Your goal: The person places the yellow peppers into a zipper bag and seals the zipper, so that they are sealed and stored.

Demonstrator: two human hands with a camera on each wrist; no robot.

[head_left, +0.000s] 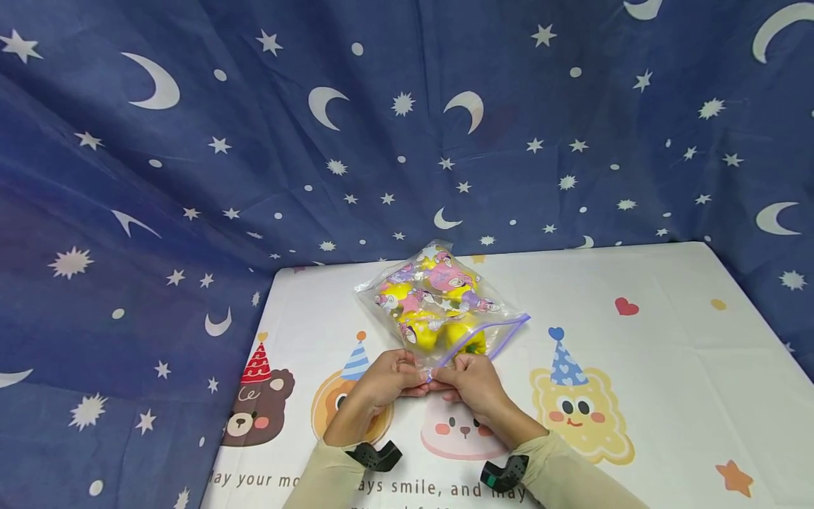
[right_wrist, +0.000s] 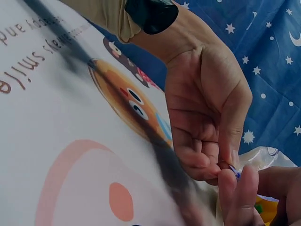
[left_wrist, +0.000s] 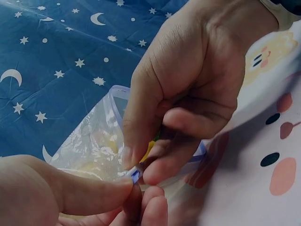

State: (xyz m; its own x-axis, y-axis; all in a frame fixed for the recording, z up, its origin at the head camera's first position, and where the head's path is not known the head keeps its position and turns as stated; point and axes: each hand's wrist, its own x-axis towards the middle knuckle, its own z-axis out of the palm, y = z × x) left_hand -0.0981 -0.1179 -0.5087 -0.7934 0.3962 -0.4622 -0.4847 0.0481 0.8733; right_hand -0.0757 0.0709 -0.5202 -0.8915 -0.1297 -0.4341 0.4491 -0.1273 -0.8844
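A clear zip bag (head_left: 439, 300), printed with pink and purple cartoon figures, lies on the table with several rounded yellow things (head_left: 416, 329) inside; green bits make them look like bell peppers. Its purple zip strip (head_left: 486, 325) runs along the near right side, the two edges spread apart there. At the strip's near end, my left hand (head_left: 388, 378) pinches the corner between thumb and fingers. Right beside it, my right hand (head_left: 477, 385) pinches the same strip, thumb tips almost together. The left wrist view shows a small blue-white end of the strip (left_wrist: 135, 175) between the fingertips.
A white cloth with cartoon prints, such as a bear (head_left: 261, 406) and a biscuit face (head_left: 581, 410), covers the table. Behind and to the left hangs a dark blue curtain (head_left: 381, 141) with moons and stars. Each wrist wears a black camera (head_left: 505, 474).
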